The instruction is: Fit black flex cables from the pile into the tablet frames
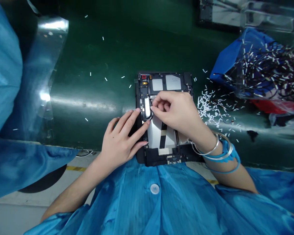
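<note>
An opened tablet body with a black frame and grey metal shields lies on the green belt in front of me. My left hand rests flat on the tablet's left edge, fingers stretched out. My right hand is over the tablet's middle, its fingertips pinched on a thin black cable beside a small white part near the left side. Silver bangles and a blue wrist strap circle my right wrist.
Small white scraps lie scattered right of the tablet. A clear bag full of black cables with white tips sits on blue and red material at the right. Clear plastic film lies at the left, beside another person's blue sleeve.
</note>
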The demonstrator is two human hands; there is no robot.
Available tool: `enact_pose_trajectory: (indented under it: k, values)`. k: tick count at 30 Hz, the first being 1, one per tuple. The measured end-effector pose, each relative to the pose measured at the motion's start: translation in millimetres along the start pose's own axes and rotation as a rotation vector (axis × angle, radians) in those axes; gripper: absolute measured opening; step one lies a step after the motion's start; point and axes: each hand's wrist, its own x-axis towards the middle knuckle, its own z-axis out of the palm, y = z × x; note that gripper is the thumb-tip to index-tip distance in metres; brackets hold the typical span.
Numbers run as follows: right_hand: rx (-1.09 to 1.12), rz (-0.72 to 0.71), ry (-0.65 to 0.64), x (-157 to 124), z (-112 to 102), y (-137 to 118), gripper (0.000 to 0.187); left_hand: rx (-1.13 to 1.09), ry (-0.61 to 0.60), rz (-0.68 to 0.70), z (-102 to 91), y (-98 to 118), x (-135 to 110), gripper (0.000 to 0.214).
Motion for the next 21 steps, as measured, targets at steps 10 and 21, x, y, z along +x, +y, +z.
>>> enact_pose_trajectory:
  k: [10, 21]
  values:
    - [-0.299, -0.097, 0.108, -24, -6, -3, 0.017, -0.002, 0.016, -0.005, 0.3, 1, 0, 0.043]
    - [-0.588, -0.364, 0.152, -23, 6, 20, 0.036, -0.006, 0.016, -0.017, 1.7, 1, -2, 0.042]
